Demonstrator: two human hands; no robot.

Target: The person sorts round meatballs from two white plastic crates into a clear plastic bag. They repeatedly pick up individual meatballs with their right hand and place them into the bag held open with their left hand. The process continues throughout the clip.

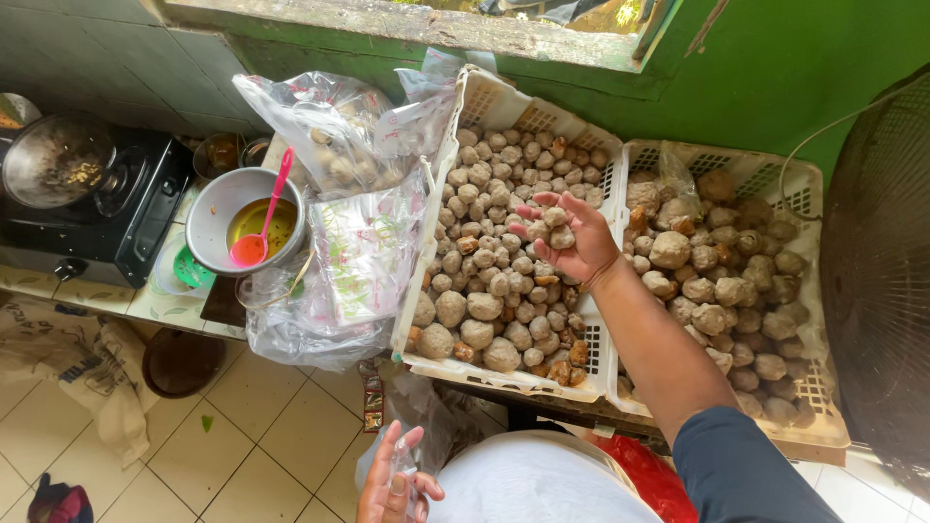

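Note:
My right hand reaches over a white plastic crate full of grey-brown meatballs and holds a few small ones in its palm. A second white crate to the right holds larger round meatballs. My left hand is low at the bottom edge, fingers pinching a small clear plastic bag. My right sleeve is dark blue.
Clear plastic bags with food lie left of the crates. A metal bowl with yellow liquid and a pink spoon sits beside a black stove with a pot. A fan stands at the right. Tiled floor lies below.

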